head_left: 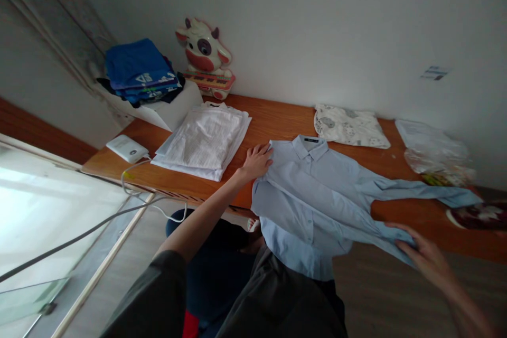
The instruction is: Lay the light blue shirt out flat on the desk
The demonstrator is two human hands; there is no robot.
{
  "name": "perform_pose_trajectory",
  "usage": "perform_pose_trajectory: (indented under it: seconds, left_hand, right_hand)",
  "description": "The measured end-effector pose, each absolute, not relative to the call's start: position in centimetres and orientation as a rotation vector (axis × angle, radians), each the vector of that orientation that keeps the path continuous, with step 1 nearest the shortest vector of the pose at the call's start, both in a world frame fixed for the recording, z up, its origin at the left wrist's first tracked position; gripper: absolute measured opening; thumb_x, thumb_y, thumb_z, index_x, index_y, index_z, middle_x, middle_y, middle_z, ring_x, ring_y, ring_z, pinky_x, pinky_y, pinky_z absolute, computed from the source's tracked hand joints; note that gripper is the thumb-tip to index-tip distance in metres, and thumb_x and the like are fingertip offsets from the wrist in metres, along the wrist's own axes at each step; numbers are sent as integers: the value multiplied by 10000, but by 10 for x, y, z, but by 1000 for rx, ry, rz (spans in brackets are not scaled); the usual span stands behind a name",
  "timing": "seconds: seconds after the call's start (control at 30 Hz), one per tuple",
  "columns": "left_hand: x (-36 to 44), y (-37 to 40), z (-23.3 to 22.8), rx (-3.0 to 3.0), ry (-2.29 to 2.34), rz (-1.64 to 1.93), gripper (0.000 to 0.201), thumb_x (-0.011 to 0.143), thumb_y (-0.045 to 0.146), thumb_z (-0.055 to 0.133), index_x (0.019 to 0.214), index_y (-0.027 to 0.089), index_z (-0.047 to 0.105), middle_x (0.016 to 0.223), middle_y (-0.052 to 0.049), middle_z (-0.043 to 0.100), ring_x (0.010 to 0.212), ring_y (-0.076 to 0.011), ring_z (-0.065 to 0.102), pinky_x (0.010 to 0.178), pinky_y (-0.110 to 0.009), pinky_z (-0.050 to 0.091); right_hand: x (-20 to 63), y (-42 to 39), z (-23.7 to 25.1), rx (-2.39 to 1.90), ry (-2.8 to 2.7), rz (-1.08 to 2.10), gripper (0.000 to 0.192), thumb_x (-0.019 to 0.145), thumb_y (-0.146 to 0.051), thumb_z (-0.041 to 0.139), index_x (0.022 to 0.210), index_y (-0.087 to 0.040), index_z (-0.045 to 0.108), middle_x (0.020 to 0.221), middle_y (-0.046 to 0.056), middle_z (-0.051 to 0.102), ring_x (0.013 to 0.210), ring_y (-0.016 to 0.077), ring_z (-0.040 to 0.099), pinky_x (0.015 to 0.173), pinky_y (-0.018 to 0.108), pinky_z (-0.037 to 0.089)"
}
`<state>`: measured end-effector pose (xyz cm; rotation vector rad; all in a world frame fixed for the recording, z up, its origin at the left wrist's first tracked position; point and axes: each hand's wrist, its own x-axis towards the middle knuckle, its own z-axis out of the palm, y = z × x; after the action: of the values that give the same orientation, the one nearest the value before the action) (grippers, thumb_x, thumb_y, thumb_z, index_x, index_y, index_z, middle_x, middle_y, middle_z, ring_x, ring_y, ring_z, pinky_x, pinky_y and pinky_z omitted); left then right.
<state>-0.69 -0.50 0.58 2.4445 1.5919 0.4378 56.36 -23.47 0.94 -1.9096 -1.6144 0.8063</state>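
Note:
A light blue button shirt (317, 190) lies face up on the wooden table (273, 116), its hem hanging over the front edge. My left hand (256, 161) presses flat on the shirt's left shoulder, fingers together. My right hand (425, 256) reaches to the lower sleeve at the table's front, fingers touching the blue fabric; whether it grips the cloth is unclear. The other sleeve stretches out to the right.
A folded white stack (204, 140) lies left of the shirt. Blue folded clothes (138, 71) sit on a white box. A cow toy (204, 55) stands by the wall. A patterned cloth (348, 125), plastic bag (433, 150) and white charger (127, 148) also lie on the table.

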Motion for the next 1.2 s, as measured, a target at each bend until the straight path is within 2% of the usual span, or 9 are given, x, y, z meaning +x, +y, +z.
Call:
perform_pose_trajectory:
  seconds: [0.13,0.3,0.47,0.63,0.8,0.97,1.07,1.13,1.2]
  left_hand:
    - [-13,24,8,2479,1614,306,527,1071,273,527,1593,207,519,1768,-122,368,1640,-377,276,1313,-661,247]
    - [2,17,12,2576,1694,414,518,1036,200,503,1548,171,580,1783,-141,327,1679,-335,227,1358,-570,242]
    - [37,-10,-5,2550,1668,471,615,1117,472,434,1602,101,508,1699,-196,463,1630,-352,356,1351,-529,280]
    - [50,0,-25,2574,1662,465,842,1104,655,387,1688,49,366,1771,-240,296,1670,-398,231,1363,-567,205]
    - [45,39,-26,2570,1569,478,854,1104,679,357,1696,62,365,1780,-211,291,1681,-366,211,1378,-539,176]
    - [44,68,-11,2509,1485,482,752,1100,573,473,1660,73,435,1767,-194,337,1671,-358,248,1377,-538,188]
    - [37,44,8,2390,1435,777,544,1098,416,530,1560,130,565,1690,-170,485,1612,-321,390,1344,-520,286]
    - [28,-3,16,2185,1396,1133,380,1100,363,545,1419,197,668,1518,-138,656,1451,-277,579,1249,-471,425]
    - [17,-71,13,1822,1403,1475,247,1105,381,564,1187,225,737,1194,-92,770,1133,-234,722,1040,-391,554]
  right_hand:
    - [544,-208,2,-1921,-1687,819,421,817,-613,766,1108,-311,809,1218,113,810,1220,431,721,1141,594,476]
    - [522,-196,6,-1794,-1757,683,489,913,-466,655,1347,-244,684,1217,105,796,1224,350,715,1164,529,473]
    - [501,-192,24,-1692,-1828,644,314,954,-336,583,1220,-284,741,1306,69,771,1263,310,700,1116,435,500]
    - [468,-140,19,-1697,-1845,421,490,925,-196,515,1380,-278,676,1206,61,774,1109,264,725,974,385,548]
    - [457,-89,-23,-1711,-1907,297,408,915,-182,477,1219,-228,744,1118,93,746,997,263,705,907,397,553]
    - [469,-68,-28,-1744,-2002,228,435,949,-188,454,1266,-232,749,1204,114,696,1017,259,691,954,425,558]
    - [471,-79,-9,-1683,-1987,191,430,963,-239,505,1339,-237,715,1311,128,663,1194,291,654,1100,491,521]
    - [470,-110,-3,-1654,-1804,69,434,967,-332,589,1377,-222,680,1362,148,646,1313,328,596,1181,546,460]
    - [467,-160,-10,-1661,-1487,-39,469,952,-437,662,1358,-202,664,1337,163,651,1311,358,586,1181,589,442]
